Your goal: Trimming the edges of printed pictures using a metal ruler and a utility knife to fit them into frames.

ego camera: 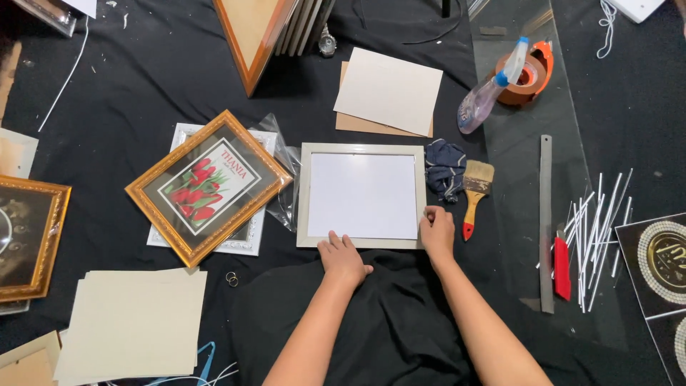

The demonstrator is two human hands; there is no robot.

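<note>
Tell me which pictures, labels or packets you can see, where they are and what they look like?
Flower print: gold frame, left of the hands, red tulips on white.
Clear plastic sleeve: beside that frame, crinkled, see-through.
Dark print: right edge, black with a beaded gold ring.
Spray bottle: top right, clear, blue nozzle, no label visible.

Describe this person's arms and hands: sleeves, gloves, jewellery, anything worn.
Both forearms are bare, with no sleeves in view. The left hand and right hand wear no gloves, and no watch, bracelet or ring shows. Each has five plain fingers.
</note>
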